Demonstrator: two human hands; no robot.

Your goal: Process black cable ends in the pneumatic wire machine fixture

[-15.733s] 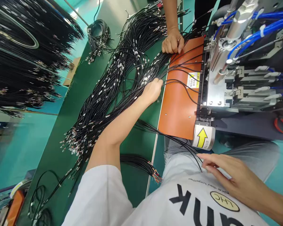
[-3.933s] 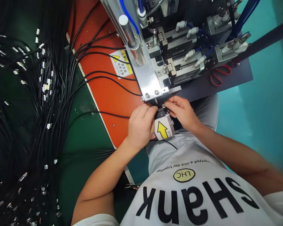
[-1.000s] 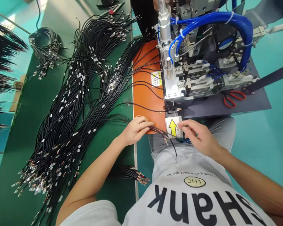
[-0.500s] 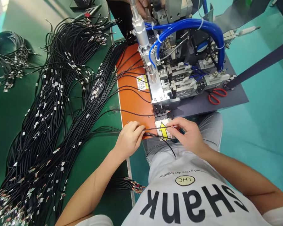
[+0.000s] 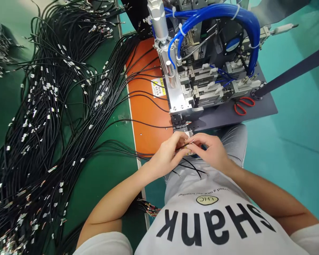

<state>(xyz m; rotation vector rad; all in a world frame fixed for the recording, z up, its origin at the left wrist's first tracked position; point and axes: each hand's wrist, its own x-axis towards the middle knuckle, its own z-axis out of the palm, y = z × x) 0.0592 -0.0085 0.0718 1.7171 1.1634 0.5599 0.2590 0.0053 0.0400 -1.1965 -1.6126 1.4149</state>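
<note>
The tip of the black cable [image 5: 187,143] is too small to make out. It sits pinched between the fingertips of the left hand [image 5: 170,154] and the right hand [image 5: 211,151], which meet just below the machine [image 5: 186,97] and hide its front edge. The machine's top is cut off. Beside it an orange plate [image 5: 145,113] lies on the green bench [image 5: 106,177], where a heap of cables [image 5: 42,106] runs out of sight. Red scissors [image 5: 243,105] rest on the grey base, and the floor [image 5: 295,141] is teal.

Matt, perhaps rubber-sheathed cables [image 5: 42,106]; brushed-metal machine [image 5: 175,100]
</note>
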